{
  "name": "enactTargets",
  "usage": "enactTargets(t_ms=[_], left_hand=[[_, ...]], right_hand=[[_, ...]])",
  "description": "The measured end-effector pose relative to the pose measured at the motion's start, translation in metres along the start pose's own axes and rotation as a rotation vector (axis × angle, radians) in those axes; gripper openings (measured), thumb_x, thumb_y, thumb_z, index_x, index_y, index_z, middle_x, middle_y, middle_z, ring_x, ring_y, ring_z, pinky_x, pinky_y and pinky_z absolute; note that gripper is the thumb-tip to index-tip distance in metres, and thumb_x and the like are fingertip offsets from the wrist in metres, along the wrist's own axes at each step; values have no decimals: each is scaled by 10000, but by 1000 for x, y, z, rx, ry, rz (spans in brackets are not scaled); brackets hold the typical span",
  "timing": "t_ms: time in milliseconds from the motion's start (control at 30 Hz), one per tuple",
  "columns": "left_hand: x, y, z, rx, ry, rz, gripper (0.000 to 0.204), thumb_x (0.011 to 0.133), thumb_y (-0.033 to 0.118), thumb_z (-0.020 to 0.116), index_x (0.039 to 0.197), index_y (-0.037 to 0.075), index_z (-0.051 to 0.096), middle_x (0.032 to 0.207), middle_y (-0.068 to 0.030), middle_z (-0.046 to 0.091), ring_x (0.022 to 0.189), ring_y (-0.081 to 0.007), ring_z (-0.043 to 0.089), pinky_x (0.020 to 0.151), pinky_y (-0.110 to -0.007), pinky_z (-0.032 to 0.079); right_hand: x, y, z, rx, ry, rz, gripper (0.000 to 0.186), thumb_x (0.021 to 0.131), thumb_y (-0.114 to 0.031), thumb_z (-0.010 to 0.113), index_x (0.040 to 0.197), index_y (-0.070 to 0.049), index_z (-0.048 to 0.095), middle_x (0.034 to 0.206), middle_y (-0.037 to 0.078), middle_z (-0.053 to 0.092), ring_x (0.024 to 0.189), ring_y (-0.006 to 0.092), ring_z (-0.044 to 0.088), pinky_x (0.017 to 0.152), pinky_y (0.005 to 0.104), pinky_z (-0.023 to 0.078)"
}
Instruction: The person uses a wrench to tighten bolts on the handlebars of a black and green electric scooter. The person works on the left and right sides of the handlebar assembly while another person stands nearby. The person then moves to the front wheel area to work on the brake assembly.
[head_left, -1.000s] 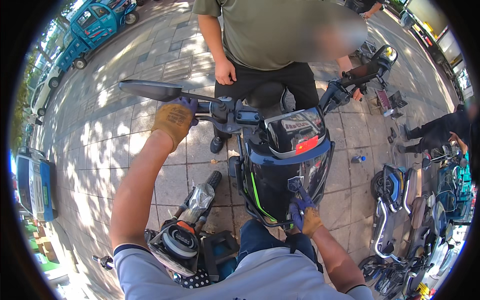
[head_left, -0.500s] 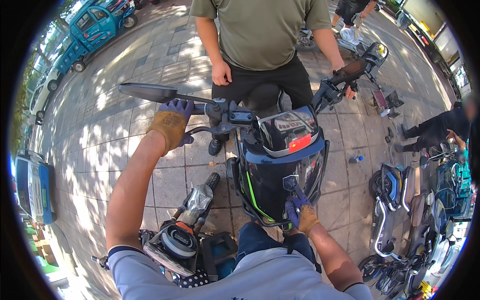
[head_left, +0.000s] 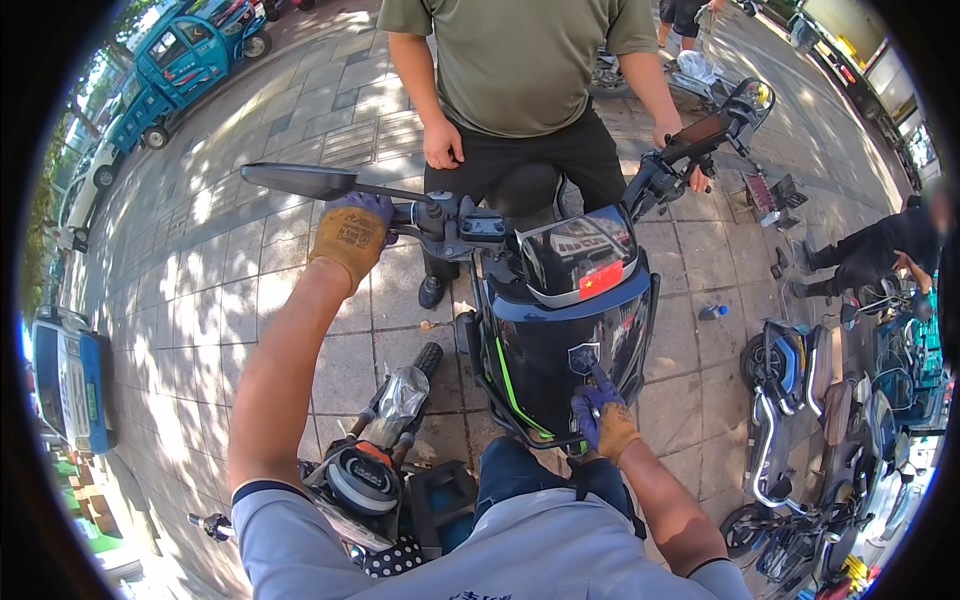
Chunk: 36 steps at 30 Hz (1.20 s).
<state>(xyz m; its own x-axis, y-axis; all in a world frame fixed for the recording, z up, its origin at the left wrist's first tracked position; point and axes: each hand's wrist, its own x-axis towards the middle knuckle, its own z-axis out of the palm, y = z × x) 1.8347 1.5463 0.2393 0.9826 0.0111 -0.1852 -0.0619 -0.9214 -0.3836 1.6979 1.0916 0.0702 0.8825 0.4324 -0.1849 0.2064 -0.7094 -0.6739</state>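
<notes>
My left hand (head_left: 350,235), in a tan-and-purple glove, wraps round the left handlebar grip (head_left: 398,215) beside the brake lever, below a black mirror (head_left: 298,177). My right hand (head_left: 603,420), gloved alike, is at the glossy black front panel (head_left: 530,370) of the scooter, index finger stretched onto the shield-shaped badge (head_left: 583,356), other fingers curled; what they hold, if anything, is unclear. A dark windscreen (head_left: 560,245) with a red flag sticker sits above the panel. A person in an olive shirt (head_left: 515,65) stands across, their hand (head_left: 698,178) near the right handlebar.
A small two-wheeler (head_left: 365,470) stands left of my legs. Several parked scooters (head_left: 800,400) line the right, near a dark-clothed person (head_left: 870,250) and a blue-capped bottle (head_left: 712,312). A teal three-wheeler (head_left: 200,60) and a blue-white vehicle (head_left: 70,380) are at the left.
My left fingers, lower toward the lever half a second ago, are back round the grip. The olive-shirted person's blurred head has left the top of view. My right finger stays on the badge.
</notes>
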Motion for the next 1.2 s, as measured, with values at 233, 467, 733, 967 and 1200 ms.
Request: enactTargets(t_ms=[233, 467, 733, 967, 1200], left_hand=[[-9, -2, 4, -18, 70, 40, 438, 900, 316, 735, 1243, 67, 625, 1172, -142, 704, 1120, -305, 670, 921, -421, 520], [-2, 2, -5, -15, 28, 49, 485, 887, 348, 771, 1245, 55, 625, 1174, -153, 705, 1115, -307, 674, 937, -413, 524], [-8, -1, -11, -58, 51, 79, 365, 903, 323, 760, 1154, 76, 664, 1127, -132, 722, 1101, -307, 681, 925, -422, 534], [-4, 1, -11, -52, 29, 78, 477, 889, 375, 758, 1222, 57, 633, 1144, -152, 708, 1116, -317, 665, 935, -431, 519], [-1, -4, -6, -132, 20, 54, 399, 875, 331, 773, 1138, 55, 654, 1070, -136, 730, 1056, -317, 690, 912, -434, 533]], right_hand=[[0, 3, 0, -24, 3, -3, 356, 980, -281, 648, 1228, -33, 700, 1513, 321, 460, 1300, 480, 555, 1090, 484, 478], [-2, 1, -3, -19, 9, 6, 315, 970, -219, 650, 1213, -27, 705, 1518, 298, 470, 1257, 470, 590, 1056, 470, 496], [0, 3, -2, -32, -10, -5, 304, 976, -232, 649, 1207, -44, 708, 1525, 293, 464, 1275, 470, 578, 1069, 471, 488], [-1, 1, -7, -17, -7, 16, 316, 970, -255, 660, 1202, -46, 707, 1522, 298, 463, 1280, 472, 570, 1073, 490, 485], [2, 0, -3, -2, 5, -17, 291, 959, -214, 668, 1193, -48, 713, 1509, 302, 476, 1263, 478, 579, 1059, 476, 491]])
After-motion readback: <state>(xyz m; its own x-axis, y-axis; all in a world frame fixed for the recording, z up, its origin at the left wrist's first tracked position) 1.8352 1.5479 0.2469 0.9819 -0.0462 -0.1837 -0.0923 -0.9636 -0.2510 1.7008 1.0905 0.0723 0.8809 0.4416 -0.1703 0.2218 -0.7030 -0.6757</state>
